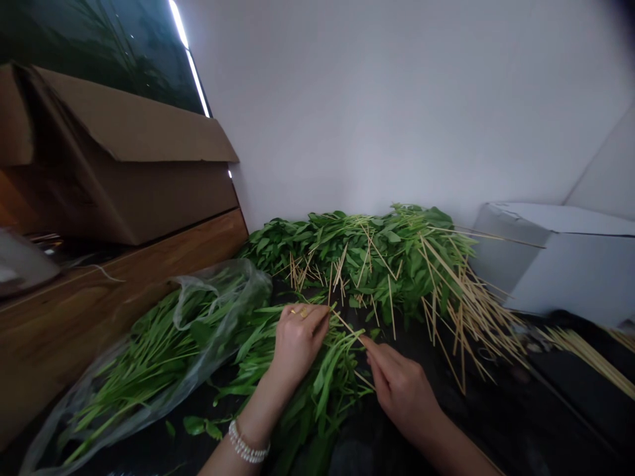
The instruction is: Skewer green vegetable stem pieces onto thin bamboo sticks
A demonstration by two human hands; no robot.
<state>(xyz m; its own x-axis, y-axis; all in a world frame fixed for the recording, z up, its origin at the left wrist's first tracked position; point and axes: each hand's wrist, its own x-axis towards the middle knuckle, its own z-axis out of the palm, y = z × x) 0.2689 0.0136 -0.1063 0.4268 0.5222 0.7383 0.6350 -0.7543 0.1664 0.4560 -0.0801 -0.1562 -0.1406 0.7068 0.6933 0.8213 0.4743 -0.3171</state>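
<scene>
My left hand, with rings and a bead bracelet, pinches a leafy green stem at its fingertips; the grip is partly hidden. In my right hand a thin wooden skewer is held between thumb and fingers, slanting up toward my left fingertips. Several stem ends gather along the skewer near my right fingers, and their leaves hang down between my hands. Beneath and beside my left hand lie more loose leafy greens.
Against the wall is a pile of greens with many skewers jutting out. A clear plastic bag of greens lies left. A cardboard box sits on a wooden ledge. At right stand a white box and bundled sticks.
</scene>
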